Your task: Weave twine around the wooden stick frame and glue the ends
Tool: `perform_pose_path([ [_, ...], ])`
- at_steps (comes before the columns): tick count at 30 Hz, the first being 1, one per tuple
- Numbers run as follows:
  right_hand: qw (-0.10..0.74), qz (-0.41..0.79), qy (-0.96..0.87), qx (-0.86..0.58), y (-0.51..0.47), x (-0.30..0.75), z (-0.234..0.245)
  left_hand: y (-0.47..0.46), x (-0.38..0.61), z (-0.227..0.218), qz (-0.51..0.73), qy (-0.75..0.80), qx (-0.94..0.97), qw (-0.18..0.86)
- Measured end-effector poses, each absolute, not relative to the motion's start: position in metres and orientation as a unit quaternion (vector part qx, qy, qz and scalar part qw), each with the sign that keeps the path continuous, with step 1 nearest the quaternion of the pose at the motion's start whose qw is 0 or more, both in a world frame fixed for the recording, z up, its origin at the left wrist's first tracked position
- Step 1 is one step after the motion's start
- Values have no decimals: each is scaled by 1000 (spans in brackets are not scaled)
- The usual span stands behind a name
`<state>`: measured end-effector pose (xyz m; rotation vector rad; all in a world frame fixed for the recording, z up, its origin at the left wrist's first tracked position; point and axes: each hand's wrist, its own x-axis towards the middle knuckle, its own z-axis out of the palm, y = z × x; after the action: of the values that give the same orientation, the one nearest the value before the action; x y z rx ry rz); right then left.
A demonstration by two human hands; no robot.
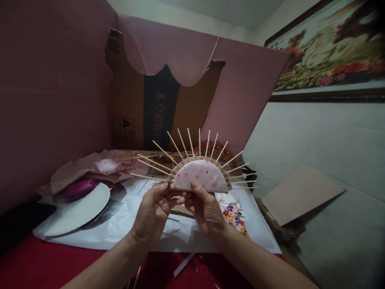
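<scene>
A half-round piece covered in pink flowered fabric (198, 176) is held up over the table, flat edge down. Woven brown cord (177, 170) runs along its curved edge, and several thin wooden sticks (189, 140) fan outward from it. My left hand (155, 206) is closed on the lower left corner, thumb on the fabric's edge. My right hand (206, 206) grips the middle of the bottom edge, thumb pressed on the fabric's front. The fingers behind the piece are partly hidden.
Pink fabric (99, 164), a white half-disc (84, 212) and a purple object (80, 188) lie at left on the white sheet (120, 237). Flowered fabric scraps (233, 216) are at right. Cut cardboard (129, 104) stands behind; a flat board (302, 194) leans on the right.
</scene>
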<state>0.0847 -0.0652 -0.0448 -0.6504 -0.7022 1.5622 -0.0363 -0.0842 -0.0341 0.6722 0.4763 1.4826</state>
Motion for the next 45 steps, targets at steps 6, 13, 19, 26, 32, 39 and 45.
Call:
perform_pose_path([
  [6,607,667,-328,-281,-66,83,-47,-79,-37,-38,656,228,299,655],
  [13,617,653,-344,-273,-68,80,-47,-79,-37,-38,662,238,299,644],
  [19,623,637,-367,-267,-67,80,-46,-79,-37,-37,664,226,306,644],
  [26,621,643,-365,-261,-66,80,-48,-80,-38,-36,670,234,287,644],
  [32,623,639,-368,-260,-68,79,-46,-78,-40,-39,671,229,302,638],
  [39,618,649,-365,-252,-64,78,-47,-77,-39,-36,678,244,277,635],
  [45,610,667,-352,-242,-62,77,-47,-80,-39,-30,680,275,253,631],
])
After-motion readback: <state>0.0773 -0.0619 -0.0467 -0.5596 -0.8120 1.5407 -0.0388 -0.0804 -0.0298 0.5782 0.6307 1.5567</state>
